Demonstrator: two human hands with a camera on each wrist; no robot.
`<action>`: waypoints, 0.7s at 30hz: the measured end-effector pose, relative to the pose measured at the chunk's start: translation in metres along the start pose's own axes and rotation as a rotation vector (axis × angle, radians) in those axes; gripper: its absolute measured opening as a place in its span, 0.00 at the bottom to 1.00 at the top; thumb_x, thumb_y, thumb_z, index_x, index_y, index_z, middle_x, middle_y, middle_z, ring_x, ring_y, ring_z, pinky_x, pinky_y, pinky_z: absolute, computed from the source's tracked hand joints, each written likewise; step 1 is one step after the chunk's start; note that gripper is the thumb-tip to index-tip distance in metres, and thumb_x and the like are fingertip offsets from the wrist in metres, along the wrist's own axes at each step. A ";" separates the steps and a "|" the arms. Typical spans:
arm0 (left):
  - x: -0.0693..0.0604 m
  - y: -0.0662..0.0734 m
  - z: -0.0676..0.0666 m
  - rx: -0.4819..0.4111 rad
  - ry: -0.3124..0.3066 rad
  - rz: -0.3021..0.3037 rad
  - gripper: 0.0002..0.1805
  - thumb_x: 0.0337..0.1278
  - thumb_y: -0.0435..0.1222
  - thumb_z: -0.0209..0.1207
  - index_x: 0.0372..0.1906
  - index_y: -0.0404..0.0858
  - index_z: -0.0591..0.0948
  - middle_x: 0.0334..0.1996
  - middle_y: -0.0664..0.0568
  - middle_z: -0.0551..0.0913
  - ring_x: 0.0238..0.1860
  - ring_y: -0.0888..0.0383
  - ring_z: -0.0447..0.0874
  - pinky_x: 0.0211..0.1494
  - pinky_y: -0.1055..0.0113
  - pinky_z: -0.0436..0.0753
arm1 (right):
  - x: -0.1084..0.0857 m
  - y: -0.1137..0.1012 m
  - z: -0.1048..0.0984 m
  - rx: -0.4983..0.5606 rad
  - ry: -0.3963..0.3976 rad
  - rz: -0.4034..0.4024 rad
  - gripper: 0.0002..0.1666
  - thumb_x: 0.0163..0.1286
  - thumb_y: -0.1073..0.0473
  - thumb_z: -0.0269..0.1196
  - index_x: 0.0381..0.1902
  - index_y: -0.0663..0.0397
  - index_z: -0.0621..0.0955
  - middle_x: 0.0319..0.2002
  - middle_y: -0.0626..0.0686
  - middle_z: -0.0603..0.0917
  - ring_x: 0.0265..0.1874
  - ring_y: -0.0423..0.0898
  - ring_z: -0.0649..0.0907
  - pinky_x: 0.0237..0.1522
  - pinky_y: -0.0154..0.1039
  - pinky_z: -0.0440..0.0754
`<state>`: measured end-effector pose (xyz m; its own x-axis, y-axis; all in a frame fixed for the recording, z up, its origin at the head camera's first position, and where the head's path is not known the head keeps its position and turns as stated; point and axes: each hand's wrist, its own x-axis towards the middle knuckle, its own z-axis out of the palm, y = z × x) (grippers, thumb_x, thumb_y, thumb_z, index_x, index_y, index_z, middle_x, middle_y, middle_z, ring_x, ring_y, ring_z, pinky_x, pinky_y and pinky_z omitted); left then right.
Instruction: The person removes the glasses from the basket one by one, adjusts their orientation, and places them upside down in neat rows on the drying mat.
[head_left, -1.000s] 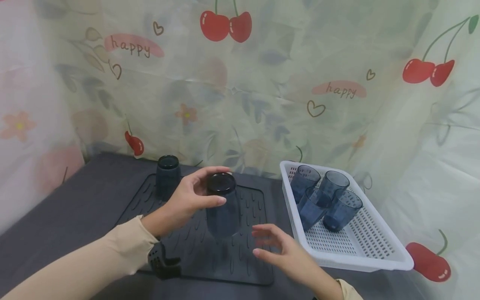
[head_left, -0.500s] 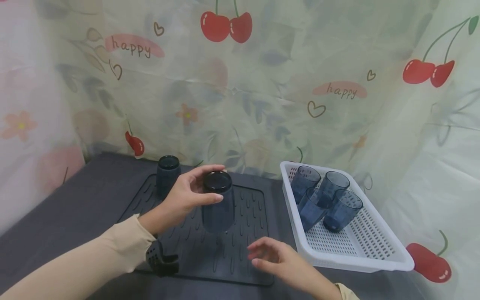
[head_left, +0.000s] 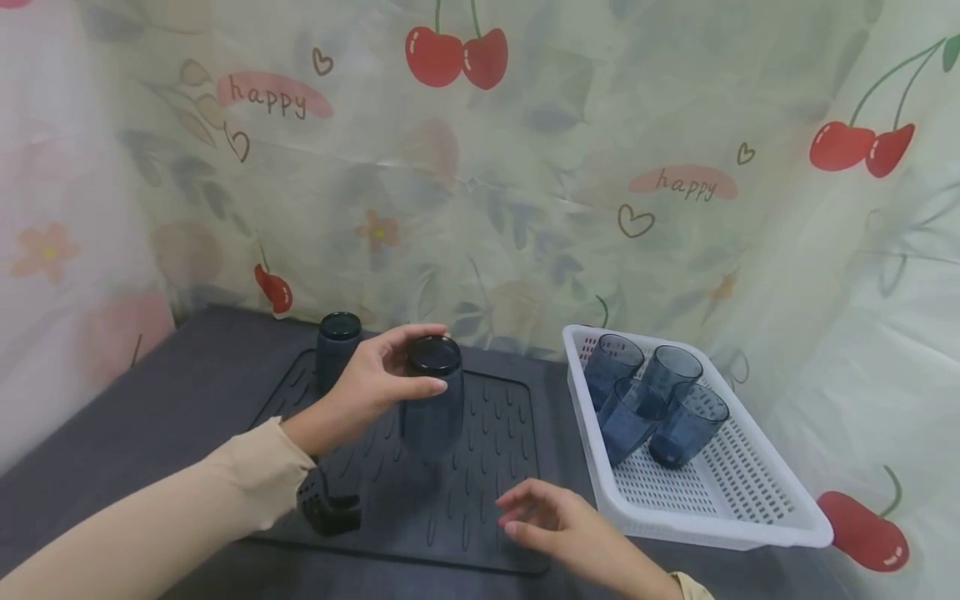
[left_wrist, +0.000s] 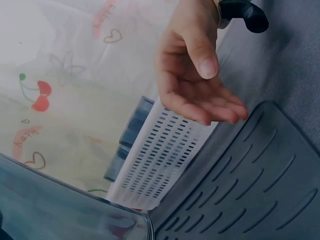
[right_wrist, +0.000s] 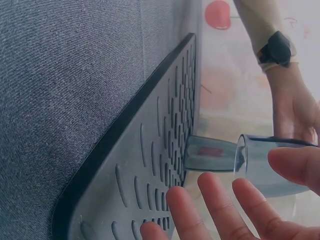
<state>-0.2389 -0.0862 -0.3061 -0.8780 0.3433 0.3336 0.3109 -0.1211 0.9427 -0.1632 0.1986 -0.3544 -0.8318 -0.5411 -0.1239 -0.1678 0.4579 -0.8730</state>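
The left hand's (head_left: 360,387) fingers curve round the upper part of a glass (head_left: 433,417), thumb on the near side; the glass hangs base up, mouth down, above the middle of the mat (head_left: 480,500), its rim apart from it. The right hand (head_left: 566,525) has its fingers loosely bent and the thumb apart from them, by the mat's near right corner. A second glass (head_left: 337,358) stands base up at the mat's far left corner. Right of the mat, on the counter (head_left: 120,425), a white basket (head_left: 720,527) holds four more glasses (head_left: 684,429), mouths up, grouped toward its far left corner.
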 end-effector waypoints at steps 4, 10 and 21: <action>0.007 0.001 -0.002 0.028 0.010 -0.006 0.36 0.50 0.30 0.70 0.66 0.46 0.72 0.62 0.49 0.73 0.55 0.54 0.80 0.52 0.63 0.83 | 0.000 0.002 0.000 -0.002 0.007 0.000 0.19 0.71 0.54 0.60 0.54 0.60 0.77 0.46 0.58 0.84 0.42 0.47 0.83 0.37 0.33 0.80; 0.017 0.005 -0.004 0.079 0.051 -0.029 0.35 0.50 0.31 0.69 0.66 0.48 0.72 0.59 0.49 0.75 0.54 0.53 0.80 0.51 0.62 0.82 | 0.000 0.004 0.000 0.017 0.009 0.020 0.20 0.71 0.53 0.60 0.55 0.59 0.77 0.47 0.57 0.84 0.43 0.51 0.83 0.37 0.34 0.81; 0.041 0.002 -0.011 0.123 0.102 -0.029 0.35 0.52 0.33 0.69 0.66 0.51 0.72 0.58 0.50 0.76 0.55 0.53 0.80 0.52 0.61 0.82 | -0.001 0.006 -0.001 0.004 0.005 0.008 0.19 0.72 0.54 0.59 0.55 0.58 0.77 0.46 0.56 0.84 0.42 0.50 0.84 0.38 0.33 0.81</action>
<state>-0.2785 -0.0827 -0.2907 -0.9176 0.2477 0.3109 0.3220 0.0045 0.9467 -0.1645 0.2028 -0.3591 -0.8355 -0.5342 -0.1287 -0.1593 0.4596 -0.8737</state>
